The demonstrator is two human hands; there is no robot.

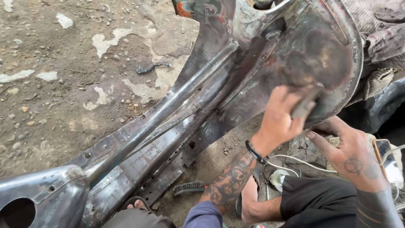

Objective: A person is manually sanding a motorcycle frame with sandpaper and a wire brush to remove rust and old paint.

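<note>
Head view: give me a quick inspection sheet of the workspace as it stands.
Surface: bare dirt ground with pebbles and pale patches.
Job's things: rusty, sooty metal frame lying across the ground; its curved panel is worn dull. A grey abrasive piece is pressed to that panel.
Clutter: wire brush under the frame; small bent metal piece on the dirt; phone at right.
Hands: left hand grips the abrasive piece; right hand open, fingers at the panel's lower edge.
Cables: white cable looped by the knees.
Surroundings: worn fabric and a dark curved part at right.
</note>
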